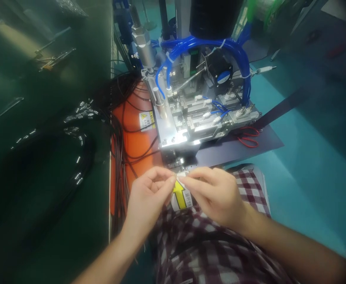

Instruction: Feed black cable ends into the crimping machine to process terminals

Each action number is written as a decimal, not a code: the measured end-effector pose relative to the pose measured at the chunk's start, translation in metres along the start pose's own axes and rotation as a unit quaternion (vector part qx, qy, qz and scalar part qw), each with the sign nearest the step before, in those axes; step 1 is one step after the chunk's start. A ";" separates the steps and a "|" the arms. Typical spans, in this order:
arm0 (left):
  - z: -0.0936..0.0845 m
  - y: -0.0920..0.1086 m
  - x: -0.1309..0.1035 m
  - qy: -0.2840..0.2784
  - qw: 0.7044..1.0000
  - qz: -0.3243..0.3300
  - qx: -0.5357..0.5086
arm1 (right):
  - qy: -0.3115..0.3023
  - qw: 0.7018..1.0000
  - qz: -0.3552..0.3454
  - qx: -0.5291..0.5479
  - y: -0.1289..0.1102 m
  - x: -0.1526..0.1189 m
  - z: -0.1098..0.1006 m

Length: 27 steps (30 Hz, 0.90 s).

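Observation:
My left hand (151, 195) and my right hand (217, 193) meet at the lower middle, just in front of the machine (190, 118). Both have thumb and fingertips pinched together, almost touching each other. Whatever lies between the fingertips is too small to make out. Beneath the fingertips shows a white label with a yellow arrow (179, 195). A small metal part (180, 161) of the machine sits just beyond the fingers.
Black cables (118, 157) run over the orange plate (136, 148) and onto the dark green table (49, 252) at left. Blue tubes (245, 63) arch above the machine. Red wires (248, 138) lie at its right. Checkered cloth (208, 252) covers my lap.

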<state>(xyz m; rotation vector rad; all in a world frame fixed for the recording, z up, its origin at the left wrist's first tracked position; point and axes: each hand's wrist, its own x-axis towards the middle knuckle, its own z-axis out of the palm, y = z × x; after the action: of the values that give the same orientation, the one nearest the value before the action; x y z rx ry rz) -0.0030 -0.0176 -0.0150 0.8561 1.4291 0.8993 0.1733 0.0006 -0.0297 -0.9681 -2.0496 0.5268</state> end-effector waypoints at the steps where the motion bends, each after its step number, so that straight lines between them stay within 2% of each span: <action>1: 0.000 0.000 0.000 -0.002 1.000 -0.001 -0.002 | 0.013 0.998 0.046 0.044 0.000 0.001 0.001; 3: 0.000 -0.001 0.001 -0.006 1.000 -0.001 -0.002 | 0.029 0.978 0.155 0.134 0.000 0.005 0.003; 5: 0.001 -0.001 0.001 -0.008 1.000 0.003 0.002 | 0.018 0.954 0.228 0.193 -0.002 0.010 0.006; 8: 0.001 -0.001 0.000 -0.009 1.000 0.010 0.011 | -0.020 0.925 0.280 0.257 -0.004 0.016 0.009; 12: 0.000 -0.001 -0.001 -0.011 1.000 0.013 0.016 | -0.034 0.881 0.349 0.317 -0.007 0.020 0.011; 14: 0.000 -0.001 -0.002 -0.007 1.000 0.017 0.016 | -0.041 0.870 0.368 0.326 -0.008 0.021 0.011; 21: 0.002 0.002 -0.004 0.001 0.999 0.035 0.026 | -0.042 0.864 0.375 0.332 -0.010 0.022 0.011; 27: 0.001 -0.004 -0.001 -0.010 1.000 0.020 -0.011 | -0.042 0.825 0.407 0.389 -0.009 0.022 0.016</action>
<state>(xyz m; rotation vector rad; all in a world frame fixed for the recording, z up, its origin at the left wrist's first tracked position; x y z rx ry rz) -0.0020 -0.0204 -0.0176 0.8780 1.3857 0.9331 0.1479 0.0119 -0.0225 -1.2443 -1.1551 1.7129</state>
